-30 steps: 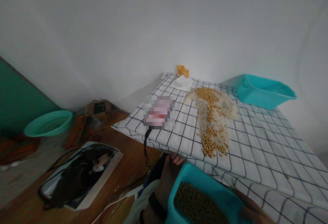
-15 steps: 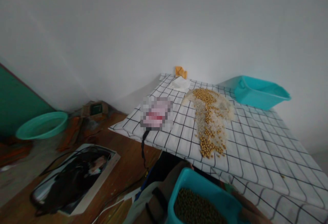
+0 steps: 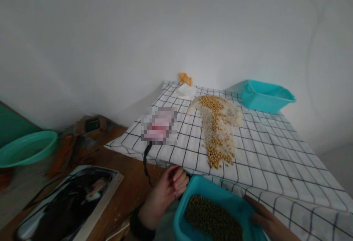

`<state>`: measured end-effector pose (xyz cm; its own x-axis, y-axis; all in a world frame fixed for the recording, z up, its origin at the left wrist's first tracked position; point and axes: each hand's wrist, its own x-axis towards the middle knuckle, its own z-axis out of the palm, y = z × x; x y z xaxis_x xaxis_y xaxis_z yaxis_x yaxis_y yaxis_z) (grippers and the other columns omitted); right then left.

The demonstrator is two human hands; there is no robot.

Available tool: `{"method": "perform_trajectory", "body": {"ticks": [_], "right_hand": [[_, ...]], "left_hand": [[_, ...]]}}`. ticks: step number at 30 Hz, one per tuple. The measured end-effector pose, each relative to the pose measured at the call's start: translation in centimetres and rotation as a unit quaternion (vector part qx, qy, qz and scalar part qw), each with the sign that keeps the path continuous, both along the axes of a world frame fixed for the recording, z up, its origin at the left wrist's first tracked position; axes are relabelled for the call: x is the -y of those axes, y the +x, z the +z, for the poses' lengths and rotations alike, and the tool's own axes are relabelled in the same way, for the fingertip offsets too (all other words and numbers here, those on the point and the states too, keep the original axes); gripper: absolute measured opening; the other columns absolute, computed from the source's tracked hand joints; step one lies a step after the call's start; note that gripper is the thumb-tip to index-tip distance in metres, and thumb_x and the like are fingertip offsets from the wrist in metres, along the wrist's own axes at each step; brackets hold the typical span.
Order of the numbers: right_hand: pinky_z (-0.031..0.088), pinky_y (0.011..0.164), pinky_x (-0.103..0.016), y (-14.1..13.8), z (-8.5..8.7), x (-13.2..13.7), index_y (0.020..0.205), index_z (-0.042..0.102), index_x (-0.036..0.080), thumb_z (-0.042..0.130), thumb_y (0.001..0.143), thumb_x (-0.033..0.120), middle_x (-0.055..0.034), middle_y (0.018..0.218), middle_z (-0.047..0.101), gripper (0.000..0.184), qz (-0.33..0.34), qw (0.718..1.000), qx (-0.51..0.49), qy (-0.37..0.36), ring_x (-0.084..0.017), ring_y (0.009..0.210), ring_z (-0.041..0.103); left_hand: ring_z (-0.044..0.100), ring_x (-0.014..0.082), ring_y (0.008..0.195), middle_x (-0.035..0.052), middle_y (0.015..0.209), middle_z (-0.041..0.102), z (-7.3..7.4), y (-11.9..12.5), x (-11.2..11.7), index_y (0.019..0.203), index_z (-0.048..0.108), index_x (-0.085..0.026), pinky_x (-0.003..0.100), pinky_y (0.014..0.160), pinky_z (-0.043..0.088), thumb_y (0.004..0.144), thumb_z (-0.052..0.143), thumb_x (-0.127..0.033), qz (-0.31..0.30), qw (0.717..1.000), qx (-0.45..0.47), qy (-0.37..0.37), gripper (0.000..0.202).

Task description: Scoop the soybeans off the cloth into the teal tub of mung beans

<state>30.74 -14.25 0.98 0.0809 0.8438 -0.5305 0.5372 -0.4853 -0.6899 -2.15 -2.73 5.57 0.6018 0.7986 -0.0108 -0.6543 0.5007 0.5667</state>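
A turquoise plastic basin [image 3: 184, 217] is in front of me, tilted, with small dark greenish beans [image 3: 212, 217], like mung beans, in its bottom. My right hand [image 3: 260, 215] grips its right rim, fingers outside and thumb inside. My left hand [image 3: 175, 182] is beside the basin's far left corner with its fingers curled in; whatever they may hold is hidden. Beyond, on the checked cloth, lie yellow soybeans [image 3: 220, 156] and a spread of pale rice-like grains [image 3: 208, 132], partly mixed. Neither hand touches them.
A second turquoise basin [image 3: 264, 103] stands at the table's back right. A blurred pink item [image 3: 160, 125] with a black strap, a white crumpled piece [image 3: 185, 91] and an orange cloth [image 3: 185, 79] lie left. A framed picture [image 3: 82, 197] and green tub [image 3: 30, 152] are lower left.
My left hand has come up from behind the basin's left side and now shows curled above its corner. The basin sits slightly further left in view, still in my right hand. The view has shifted right.
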Motion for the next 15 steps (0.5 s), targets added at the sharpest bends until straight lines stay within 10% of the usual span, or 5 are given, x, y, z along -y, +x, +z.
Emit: {"method": "perform_trajectory", "body": {"ticks": [6,12,15], "right_hand": [[0.029,0.117,-0.040,-0.4,0.4,-0.8,0.139,0.052,0.003,0.052,0.069,0.043,-0.0150,0.146,0.048,0.081,-0.013,1.000,-0.007,-0.002,-0.031,0.139,0.041],[0.027,0.118,-0.040,-0.3,0.6,-0.3,0.139,0.053,0.006,0.051,0.069,0.042,-0.0133,0.146,0.049,0.079,-0.032,0.999,0.020,0.014,-0.031,0.140,0.041],[0.027,0.118,-0.040,-0.7,1.8,-0.5,0.138,0.055,0.009,0.052,0.069,0.041,-0.0113,0.145,0.051,0.076,-0.022,0.999,0.025,0.024,-0.031,0.140,0.039]], "left_hand": [[0.041,0.0113,0.040,0.0001,0.045,0.054,2.9,3.1,1.3,0.049,0.058,-0.021,0.029,0.043,0.025,0.096,0.034,-0.046,-0.124,0.921,-0.310,0.200,0.059],[0.065,0.0232,0.088,0.0020,0.083,0.075,6.1,3.7,1.9,0.086,0.076,-0.029,0.032,0.083,0.041,0.085,0.061,-0.024,-0.183,0.813,-0.401,0.382,0.016],[0.065,0.0217,0.100,0.0028,0.101,0.075,6.2,2.3,1.7,0.097,0.073,-0.028,0.030,0.091,0.041,0.091,0.052,-0.026,-0.094,0.821,-0.416,0.379,0.022]]}}
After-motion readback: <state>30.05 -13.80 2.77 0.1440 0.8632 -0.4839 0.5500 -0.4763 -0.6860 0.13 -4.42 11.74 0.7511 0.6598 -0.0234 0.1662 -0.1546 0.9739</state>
